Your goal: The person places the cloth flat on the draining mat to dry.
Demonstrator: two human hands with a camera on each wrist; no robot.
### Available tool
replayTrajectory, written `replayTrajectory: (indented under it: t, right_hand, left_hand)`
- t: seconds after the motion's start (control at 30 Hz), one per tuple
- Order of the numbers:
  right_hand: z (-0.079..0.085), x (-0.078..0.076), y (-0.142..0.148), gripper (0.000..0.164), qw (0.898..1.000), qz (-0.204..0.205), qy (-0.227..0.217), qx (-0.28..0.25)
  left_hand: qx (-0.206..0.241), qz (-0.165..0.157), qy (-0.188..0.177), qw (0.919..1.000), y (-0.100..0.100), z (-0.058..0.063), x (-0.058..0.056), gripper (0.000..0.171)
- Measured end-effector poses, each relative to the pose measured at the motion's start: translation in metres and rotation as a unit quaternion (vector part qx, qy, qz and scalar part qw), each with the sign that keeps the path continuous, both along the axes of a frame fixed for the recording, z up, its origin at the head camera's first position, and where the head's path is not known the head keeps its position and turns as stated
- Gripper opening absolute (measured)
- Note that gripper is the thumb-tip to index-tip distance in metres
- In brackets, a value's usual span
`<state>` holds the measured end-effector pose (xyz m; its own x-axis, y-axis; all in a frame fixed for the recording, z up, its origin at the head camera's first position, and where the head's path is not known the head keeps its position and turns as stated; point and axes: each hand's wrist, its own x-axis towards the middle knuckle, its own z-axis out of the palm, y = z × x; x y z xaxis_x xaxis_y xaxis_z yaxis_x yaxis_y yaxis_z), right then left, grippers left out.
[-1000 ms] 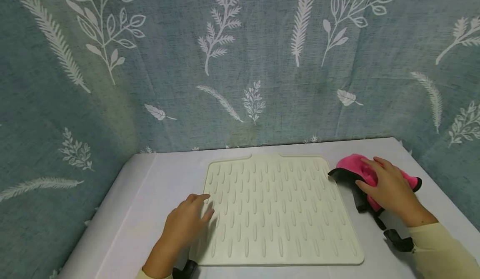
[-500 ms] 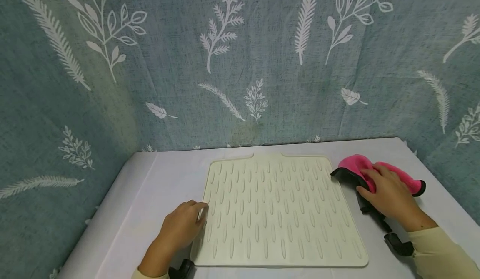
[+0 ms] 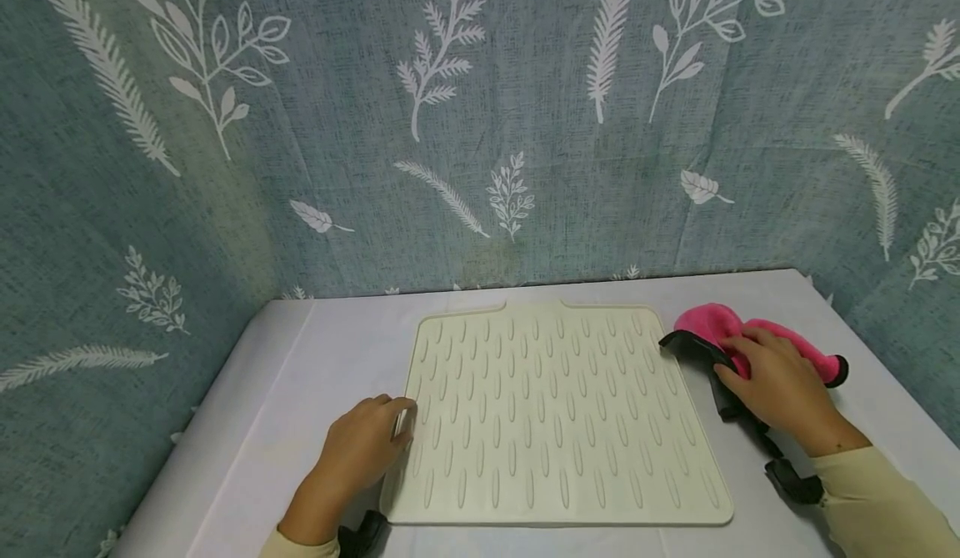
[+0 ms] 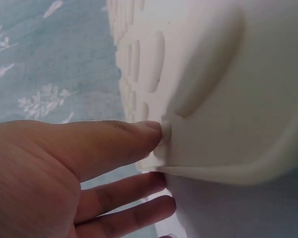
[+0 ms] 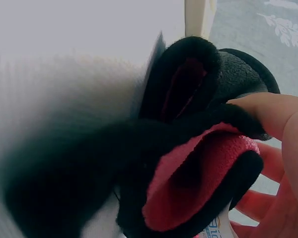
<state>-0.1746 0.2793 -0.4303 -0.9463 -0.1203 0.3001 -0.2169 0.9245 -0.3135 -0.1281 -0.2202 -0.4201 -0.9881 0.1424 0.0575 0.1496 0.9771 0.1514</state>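
Observation:
A cream drying mat (image 3: 555, 416) with rows of raised oval ridges lies flat on the white table. At its left edge, my left hand (image 3: 363, 445) pinches the rim. The left wrist view shows the thumb (image 4: 134, 136) on the mat's ridged face and the fingers (image 4: 139, 213) at its edge. To the mat's right, my right hand (image 3: 780, 383) grips a bunched pink cloth (image 3: 708, 322) with grey and black parts. Folds of this cloth (image 5: 193, 173) fill the right wrist view, with a printed white label partly showing. The fingertips within the folds are hidden.
A blue-green curtain (image 3: 360, 233) with white leaf prints stands behind and at the sides of the white table (image 3: 300, 374). A black strap piece (image 3: 793, 483) sits by the right wrist, another dark piece (image 3: 363, 535) by the left.
My left hand has come down to the mat's left edge, its spread thumb and fingers drawing together there. My right fingers have sunk deeper into the cloth, which stays in place.

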Motion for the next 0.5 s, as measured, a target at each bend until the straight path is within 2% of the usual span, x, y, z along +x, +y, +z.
replayTrajectory:
  t: [0.5]
  right_hand:
    - [-0.0044,-0.0004,0.0005,0.038,1.000,0.005,0.028,0.009]
  left_hand:
    - [-0.004,0.000,-0.002,1.0000,0.0005,-0.0007,-0.0004,0.038]
